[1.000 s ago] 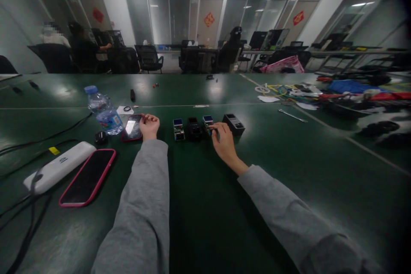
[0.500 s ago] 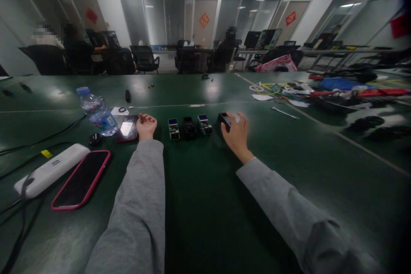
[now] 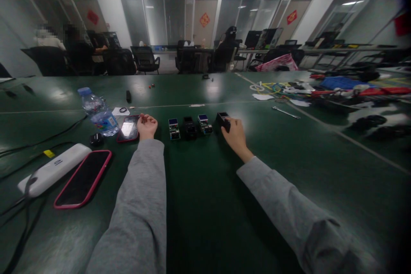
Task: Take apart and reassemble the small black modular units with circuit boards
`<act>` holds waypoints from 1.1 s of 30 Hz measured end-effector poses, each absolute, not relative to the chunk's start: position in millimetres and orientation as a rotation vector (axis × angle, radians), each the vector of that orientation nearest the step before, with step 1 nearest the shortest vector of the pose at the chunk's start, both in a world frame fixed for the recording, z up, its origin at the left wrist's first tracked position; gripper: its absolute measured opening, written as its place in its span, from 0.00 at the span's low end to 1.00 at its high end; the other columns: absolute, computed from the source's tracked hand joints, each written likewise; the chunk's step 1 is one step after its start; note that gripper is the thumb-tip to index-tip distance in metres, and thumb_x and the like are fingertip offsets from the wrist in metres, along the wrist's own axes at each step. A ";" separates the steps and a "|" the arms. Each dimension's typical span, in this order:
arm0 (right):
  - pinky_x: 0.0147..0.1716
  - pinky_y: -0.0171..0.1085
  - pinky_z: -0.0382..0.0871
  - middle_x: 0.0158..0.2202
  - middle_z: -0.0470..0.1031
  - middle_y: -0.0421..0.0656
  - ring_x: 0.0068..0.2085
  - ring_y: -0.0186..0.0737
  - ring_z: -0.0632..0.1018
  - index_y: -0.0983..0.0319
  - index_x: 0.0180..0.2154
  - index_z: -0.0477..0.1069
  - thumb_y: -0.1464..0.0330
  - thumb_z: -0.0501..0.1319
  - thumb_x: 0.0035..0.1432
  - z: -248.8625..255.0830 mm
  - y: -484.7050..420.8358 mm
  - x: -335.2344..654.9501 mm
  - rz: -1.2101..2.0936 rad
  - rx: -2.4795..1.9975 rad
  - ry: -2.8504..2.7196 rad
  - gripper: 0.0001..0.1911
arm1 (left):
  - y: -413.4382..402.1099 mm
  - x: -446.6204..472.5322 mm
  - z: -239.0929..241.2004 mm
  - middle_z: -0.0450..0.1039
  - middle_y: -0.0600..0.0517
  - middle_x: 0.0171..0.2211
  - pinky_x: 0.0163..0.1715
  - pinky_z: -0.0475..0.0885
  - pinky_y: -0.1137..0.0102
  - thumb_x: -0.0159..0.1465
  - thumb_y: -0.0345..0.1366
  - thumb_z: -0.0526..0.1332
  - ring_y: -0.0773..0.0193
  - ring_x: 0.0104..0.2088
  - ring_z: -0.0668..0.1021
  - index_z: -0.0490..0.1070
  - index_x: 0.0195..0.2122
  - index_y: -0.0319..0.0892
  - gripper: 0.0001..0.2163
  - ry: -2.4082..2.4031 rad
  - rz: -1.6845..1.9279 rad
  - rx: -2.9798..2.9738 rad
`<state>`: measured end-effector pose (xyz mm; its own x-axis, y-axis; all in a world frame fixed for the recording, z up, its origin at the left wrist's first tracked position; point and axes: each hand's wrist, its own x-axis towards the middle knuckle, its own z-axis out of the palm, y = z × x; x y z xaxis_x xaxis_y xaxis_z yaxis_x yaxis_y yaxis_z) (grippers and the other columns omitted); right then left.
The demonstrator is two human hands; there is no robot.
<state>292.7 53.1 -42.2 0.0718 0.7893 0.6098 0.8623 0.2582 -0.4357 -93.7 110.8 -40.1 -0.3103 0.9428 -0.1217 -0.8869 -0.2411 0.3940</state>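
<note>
Several small electronic modules stand in a row on the green table: a blue-topped one, a black one, another blue-topped one and a black box. My right hand is closed round the black box at the right end of the row. My left hand rests curled on the table, its fingers touching the edge of a red-cased phone with a lit screen.
A water bottle lies left of the phone. A second red-cased phone, a white power bank and black cables lie at the near left. Tools and coloured clutter cover the far right. People sit at desks behind.
My right hand left the second blue-topped module, moved right and closed on the black box. My left hand has stayed by the phone.
</note>
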 end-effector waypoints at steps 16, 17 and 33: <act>0.44 0.48 0.68 0.41 0.73 0.52 0.42 0.50 0.73 0.65 0.46 0.70 0.50 0.50 0.61 -45.6 64.5 298.7 0.125 -1.428 -1.533 0.27 | 112.6 -91.8 -39.5 0.65 0.58 0.19 0.21 0.62 0.76 0.66 0.35 0.50 0.73 0.18 0.70 0.65 0.29 0.42 0.10 0.435 1.807 0.048; 0.43 0.48 0.67 0.41 0.73 0.52 0.42 0.50 0.73 0.65 0.46 0.70 0.50 0.49 0.62 -46.7 65.6 299.7 0.130 -1.446 -1.521 0.27 | 112.2 -91.3 -39.0 0.65 0.58 0.19 0.21 0.62 0.76 0.66 0.35 0.50 0.73 0.18 0.70 0.65 0.29 0.42 0.10 0.440 1.808 0.047; 0.46 0.47 0.64 0.42 0.74 0.50 0.44 0.49 0.72 0.63 0.46 0.73 0.53 0.53 0.62 -44.1 62.8 299.6 -0.014 -1.465 -1.631 0.23 | 110.4 -63.3 -24.9 0.60 0.59 0.18 0.19 0.58 0.79 0.65 0.32 0.49 0.76 0.16 0.65 0.64 0.27 0.41 0.10 0.704 1.818 0.199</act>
<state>299.6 62.8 -44.1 0.1243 0.7813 0.6117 0.7917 0.2936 -0.5358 -63.3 110.4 -24.9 -0.3648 0.9089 -0.2022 -0.8082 -0.2012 0.5535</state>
